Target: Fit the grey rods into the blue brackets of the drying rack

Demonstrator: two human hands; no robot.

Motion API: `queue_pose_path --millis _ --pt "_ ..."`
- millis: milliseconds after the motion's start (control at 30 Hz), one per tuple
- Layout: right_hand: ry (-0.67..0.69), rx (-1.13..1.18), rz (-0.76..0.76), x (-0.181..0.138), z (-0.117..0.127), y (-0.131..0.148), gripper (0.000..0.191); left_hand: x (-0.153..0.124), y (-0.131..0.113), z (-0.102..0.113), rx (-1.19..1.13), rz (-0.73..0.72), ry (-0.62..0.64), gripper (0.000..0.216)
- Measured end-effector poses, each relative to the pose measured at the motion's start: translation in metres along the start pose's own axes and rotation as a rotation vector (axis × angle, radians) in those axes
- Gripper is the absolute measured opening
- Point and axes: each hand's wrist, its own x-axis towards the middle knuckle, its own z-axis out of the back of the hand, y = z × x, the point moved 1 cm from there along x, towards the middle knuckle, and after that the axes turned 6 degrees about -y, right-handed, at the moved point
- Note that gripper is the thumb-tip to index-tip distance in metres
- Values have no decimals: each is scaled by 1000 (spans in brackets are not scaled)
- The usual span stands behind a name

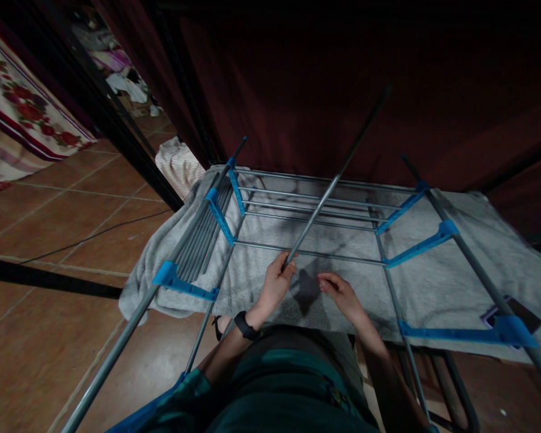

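Note:
My left hand (277,279), with a black band on its wrist, is closed around the lower end of a grey metal rod (327,195). The rod slants up and away to the right. Just to the right, my right hand (340,291) is held apart from the rod, its fingers partly curled and nothing visible in them. Around both hands stands a rack frame of grey tubes (392,294) joined by blue plastic brackets (419,246). Several thin crossbars (311,255) span its far part.
Several loose grey rods (198,249) lie at the left on a grey blanket (342,288). A dark phone-like object (525,313) rests at the right. Behind hangs a dark red curtain (342,78). Tiled floor (85,240) and a black metal bar (49,279) are at the left.

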Motion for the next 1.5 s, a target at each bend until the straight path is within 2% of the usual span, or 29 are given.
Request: queue_pose_path --millis 233,467,633,1000,1200,1500 --pt "-156 140 -3 7 20 21 46 3 18 8 245 -99 83 13" --pt "-333 344 11 8 35 39 43 8 39 27 483 -137 148 14" --pt "-373 505 -14 7 40 39 40 12 45 41 631 -164 194 12" --pt "-396 657 -91 8 39 25 36 12 58 69 699 -182 233 11" --pt "-414 694 -127 11 42 10 32 11 59 67 775 -264 317 14" --pt "-533 701 -182 7 51 -38 25 11 68 63 986 -436 402 27"
